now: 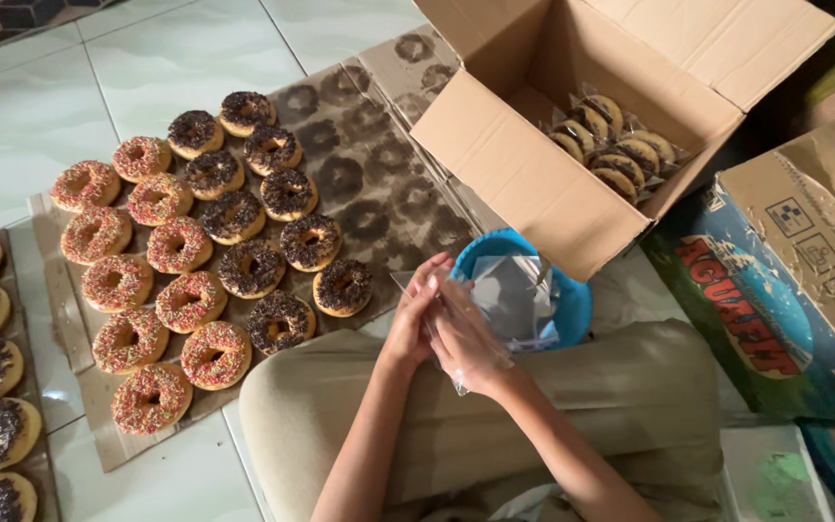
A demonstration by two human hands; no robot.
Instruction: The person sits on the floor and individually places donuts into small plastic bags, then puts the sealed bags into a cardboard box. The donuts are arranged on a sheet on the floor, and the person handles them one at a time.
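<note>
I have both hands together over my lap. My right hand (471, 338) is inside or wrapped by a clear plastic bag (456, 372), fingers closed on the film, and my left hand (416, 314) pinches the bag's edge beside it, so each is clamped on the same bag. More clear bags sit in the blue bowl (572, 300) just beyond my knuckles.

To open the bag well, I judge I should rub the two layers apart at the mouth with thumb and forefinger instead of pulling, since thin film like this tears or sticks to itself. I would keep the opening facing the doughnuts on my left.

The sprinkled doughnuts (152, 295) and chocolate-sprinkled doughnuts (282, 242) lie in rows on greasy cardboard sheets (379, 193) on the tiled floor (41, 106), near my left knee. Already bagged doughnuts (616, 145) are stacked in the open cardboard box (533, 184) beyond the bowl. A printed carton (785, 290) stands to my right.
</note>
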